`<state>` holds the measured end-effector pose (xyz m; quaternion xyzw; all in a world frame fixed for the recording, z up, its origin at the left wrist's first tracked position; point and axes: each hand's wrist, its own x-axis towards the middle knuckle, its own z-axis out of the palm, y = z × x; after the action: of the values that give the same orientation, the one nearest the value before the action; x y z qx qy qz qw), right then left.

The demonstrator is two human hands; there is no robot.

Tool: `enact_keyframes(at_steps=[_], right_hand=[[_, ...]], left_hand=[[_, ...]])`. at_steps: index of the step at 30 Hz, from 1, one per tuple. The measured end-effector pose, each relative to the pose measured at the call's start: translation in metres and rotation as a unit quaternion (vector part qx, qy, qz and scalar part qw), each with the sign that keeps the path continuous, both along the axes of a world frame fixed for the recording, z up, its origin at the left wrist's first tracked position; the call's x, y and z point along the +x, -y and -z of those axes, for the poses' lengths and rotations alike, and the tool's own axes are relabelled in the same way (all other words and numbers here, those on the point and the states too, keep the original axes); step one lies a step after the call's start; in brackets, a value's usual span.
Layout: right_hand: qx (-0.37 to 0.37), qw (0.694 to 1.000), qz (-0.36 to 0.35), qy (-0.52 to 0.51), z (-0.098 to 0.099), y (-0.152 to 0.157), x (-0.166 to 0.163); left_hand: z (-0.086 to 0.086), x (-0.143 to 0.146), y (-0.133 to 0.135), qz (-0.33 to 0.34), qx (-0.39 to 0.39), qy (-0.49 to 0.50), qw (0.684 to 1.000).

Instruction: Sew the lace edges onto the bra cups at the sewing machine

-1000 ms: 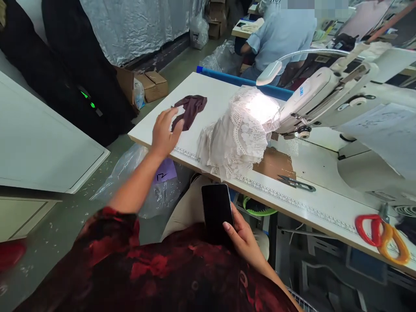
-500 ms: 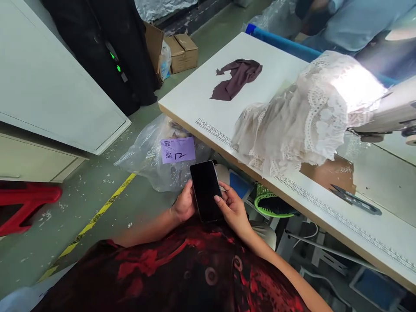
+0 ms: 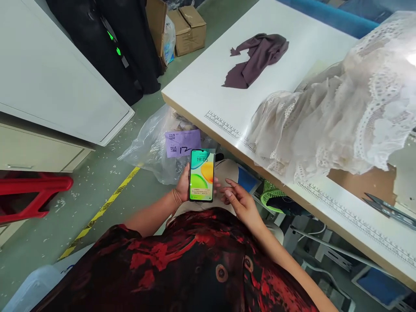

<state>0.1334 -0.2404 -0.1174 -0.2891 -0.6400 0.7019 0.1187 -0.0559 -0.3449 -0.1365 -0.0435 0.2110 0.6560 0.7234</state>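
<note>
A smartphone with its screen lit, showing the time 19:05 over a colourful background, is held upright above my lap. My left hand grips it from the left side, with fingertips showing past its right edge. Just right of the phone, my right hand is apart from it, fingers loosely spread and holding nothing. Behind the phone lies a clear plastic bag with a purple paper tag marked 12.
A white sewing table carries a dark purple cloth, ruffled off-white lace fabric and thread snips. Under its edge is a green basket. On the left are a white cabinet and a red stool. Cardboard boxes stand behind.
The phone's screen has gone from black to lit. My right hand has let go of the phone and moved slightly right. The view has shifted, so the table's contents appear farther right.
</note>
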Motion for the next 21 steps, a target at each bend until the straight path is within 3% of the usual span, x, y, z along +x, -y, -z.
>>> enact_keyframes(at_steps=[7,14,21], right_hand=[[0.010,0.999,-0.014,0.036,0.019,-0.007,0.000],[-0.048,0.997,0.057,-0.006,0.004,-0.028,-0.050],[-0.128,0.991,0.043,-0.015,0.000,-0.042,-0.090]], left_hand=[[0.004,-0.015,0.016,-0.004,-0.011,-0.021,1.000],[0.000,-0.011,0.015,0.015,-0.038,-0.028,0.999],[-0.007,-0.004,0.013,0.047,-0.036,0.012,0.998]])
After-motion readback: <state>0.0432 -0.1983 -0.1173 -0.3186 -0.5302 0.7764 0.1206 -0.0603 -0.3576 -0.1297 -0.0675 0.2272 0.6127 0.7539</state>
